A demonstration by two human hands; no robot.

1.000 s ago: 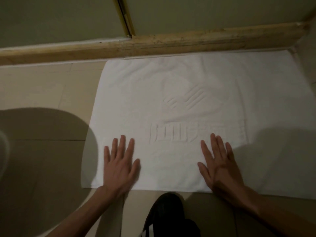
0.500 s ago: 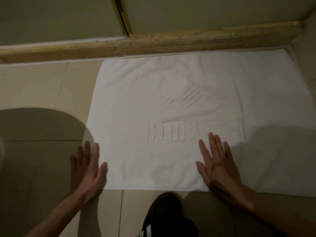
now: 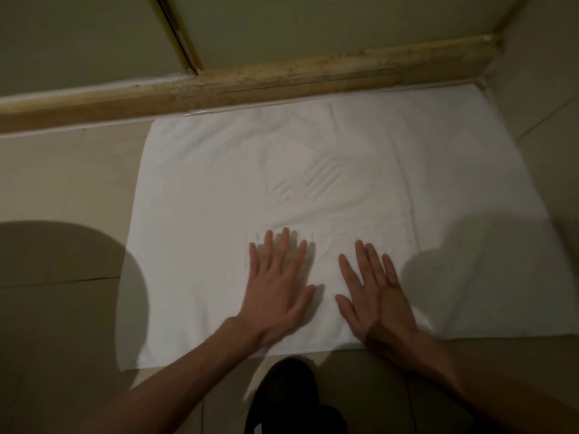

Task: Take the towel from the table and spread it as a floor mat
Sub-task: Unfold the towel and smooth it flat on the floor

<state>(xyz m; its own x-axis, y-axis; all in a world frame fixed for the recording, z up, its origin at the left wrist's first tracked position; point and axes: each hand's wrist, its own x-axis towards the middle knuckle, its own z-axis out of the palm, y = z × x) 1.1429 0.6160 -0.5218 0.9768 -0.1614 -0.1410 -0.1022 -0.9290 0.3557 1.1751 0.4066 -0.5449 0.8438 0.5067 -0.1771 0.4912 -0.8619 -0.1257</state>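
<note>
A white towel with a raised woven logo lies spread flat on the tiled floor, its far edge against a wooden threshold. My left hand lies flat on the towel near its front middle, fingers straight and slightly spread. My right hand rests flat beside it, palm down with straight fingers, a short gap between the two thumbs. Neither hand holds anything.
A worn wooden threshold runs along the far edge below a door panel. A wall closes the right side. Beige floor tiles extend to the left. A dark knee or shoe sits below the towel's front edge.
My left hand slid left off the towel's corner onto the floor, then came back right onto the towel near the middle. My right hand stayed nearly where it was.
</note>
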